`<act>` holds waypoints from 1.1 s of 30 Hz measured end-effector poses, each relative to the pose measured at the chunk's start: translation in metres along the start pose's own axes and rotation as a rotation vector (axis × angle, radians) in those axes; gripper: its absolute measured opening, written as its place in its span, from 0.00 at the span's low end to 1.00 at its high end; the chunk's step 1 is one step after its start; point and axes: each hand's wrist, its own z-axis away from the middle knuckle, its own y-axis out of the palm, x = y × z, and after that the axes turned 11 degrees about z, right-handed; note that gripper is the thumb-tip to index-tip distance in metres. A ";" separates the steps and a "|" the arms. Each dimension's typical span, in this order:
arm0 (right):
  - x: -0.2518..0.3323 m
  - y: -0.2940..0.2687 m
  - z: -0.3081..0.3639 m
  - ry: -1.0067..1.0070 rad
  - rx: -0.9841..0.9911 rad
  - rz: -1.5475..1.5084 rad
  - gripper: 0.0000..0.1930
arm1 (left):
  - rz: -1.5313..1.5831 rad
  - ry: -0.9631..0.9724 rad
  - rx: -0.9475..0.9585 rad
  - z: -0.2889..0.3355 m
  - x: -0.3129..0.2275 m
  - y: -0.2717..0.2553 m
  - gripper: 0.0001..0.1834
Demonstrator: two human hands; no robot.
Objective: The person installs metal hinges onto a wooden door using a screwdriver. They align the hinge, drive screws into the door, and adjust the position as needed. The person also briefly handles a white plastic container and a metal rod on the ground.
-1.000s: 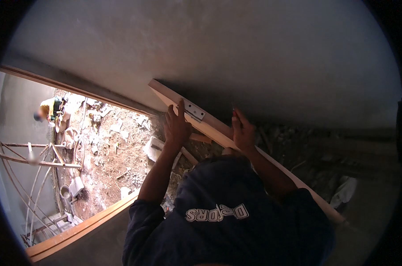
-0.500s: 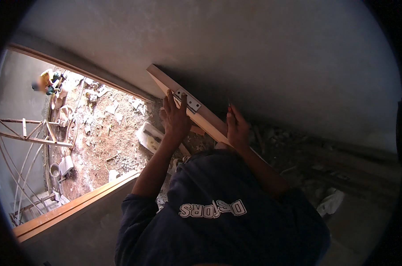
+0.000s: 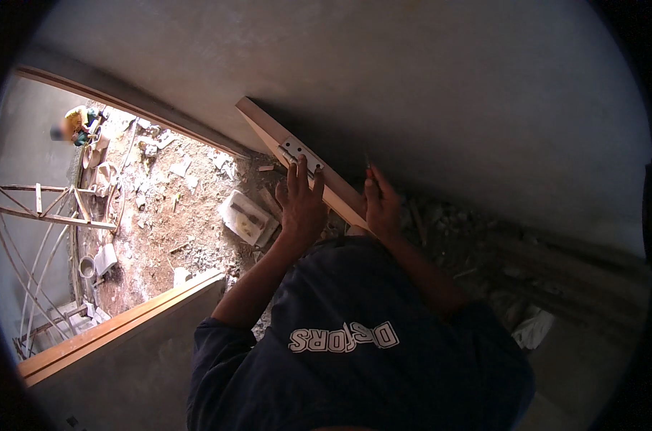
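Person (image 3: 76, 122) in yellow clothes is at the far left, outside, as half a second ago. Left hand (image 3: 301, 212) has moved along the metal hinge (image 3: 304, 151) to its lower end, so the upper end is now uncovered; its grip is open, with spread fingers on the hinge. The hinge sits on the edge of the slanting wooden board (image 3: 344, 189), before the grey wall (image 3: 441, 93). Right hand (image 3: 383, 206) keeps its grip closed around the red tool (image 3: 369, 173).
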 end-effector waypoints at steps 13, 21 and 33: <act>0.004 -0.005 -0.001 0.060 0.010 0.063 0.21 | 2.043 0.707 0.287 0.016 -0.076 -0.141 0.22; 0.015 -0.004 -0.004 0.067 0.012 -0.016 0.22 | 2.556 1.076 0.419 0.033 -0.144 -0.202 0.15; 0.021 -0.004 -0.002 0.126 0.010 -0.048 0.23 | 2.505 0.376 0.050 0.020 -0.085 -0.194 0.06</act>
